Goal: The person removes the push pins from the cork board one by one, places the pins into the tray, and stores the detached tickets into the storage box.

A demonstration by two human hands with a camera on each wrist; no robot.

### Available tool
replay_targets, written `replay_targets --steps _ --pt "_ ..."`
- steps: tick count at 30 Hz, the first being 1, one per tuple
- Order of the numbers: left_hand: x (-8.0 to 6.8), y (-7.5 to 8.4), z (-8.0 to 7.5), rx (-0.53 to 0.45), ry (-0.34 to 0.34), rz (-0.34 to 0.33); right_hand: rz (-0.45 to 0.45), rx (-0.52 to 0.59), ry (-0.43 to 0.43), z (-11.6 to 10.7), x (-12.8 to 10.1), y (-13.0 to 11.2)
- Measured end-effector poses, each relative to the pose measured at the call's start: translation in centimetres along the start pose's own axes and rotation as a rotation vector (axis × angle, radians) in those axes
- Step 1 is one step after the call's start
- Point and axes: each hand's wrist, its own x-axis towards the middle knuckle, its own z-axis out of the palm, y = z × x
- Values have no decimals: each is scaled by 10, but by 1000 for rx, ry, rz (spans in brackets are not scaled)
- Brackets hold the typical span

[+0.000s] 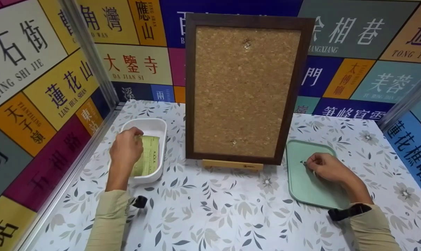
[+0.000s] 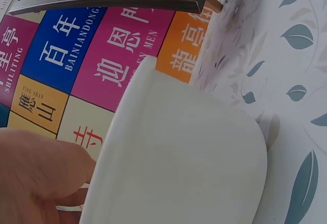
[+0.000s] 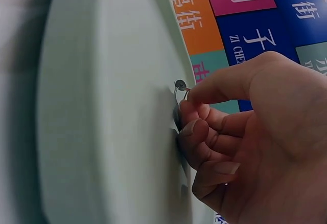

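Observation:
My left hand (image 1: 127, 148) reaches into a white plastic tray (image 1: 163, 139), its bent fingers at the upper left edge of a green printed paper slip (image 1: 149, 153). The hand and the tray's wall hide the fingertips, so I cannot tell whether they grip the slip. In the left wrist view, part of the left hand (image 2: 43, 175) shows beyond the tray's wall (image 2: 189, 152). On the other side, my right hand (image 1: 330, 169) pinches a small metal thumbtack (image 3: 180, 85) between thumb and forefinger, close over a light green tray (image 1: 301, 188).
A dark-framed cork board (image 1: 245, 94) stands upright between the trays on a light wooden stand (image 1: 231, 164). Two small shiny spots (image 1: 247, 45) show on the cork. A leaf-patterned cloth (image 1: 210, 216) covers the table. Panels with Chinese lettering (image 1: 133, 64) enclose the back and sides.

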Motion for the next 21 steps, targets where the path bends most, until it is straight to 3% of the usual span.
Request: replay_targets --steps 7,11,21 --pt "0 2 1 17 -19 3 8 -46 -5 0 0 -3" --pt "1 6 3 19 2 22 4 -68 -1 0 -1 -4" --pt "0 27 16 -39 142 217 10 -102 47 -2 -2 -8"
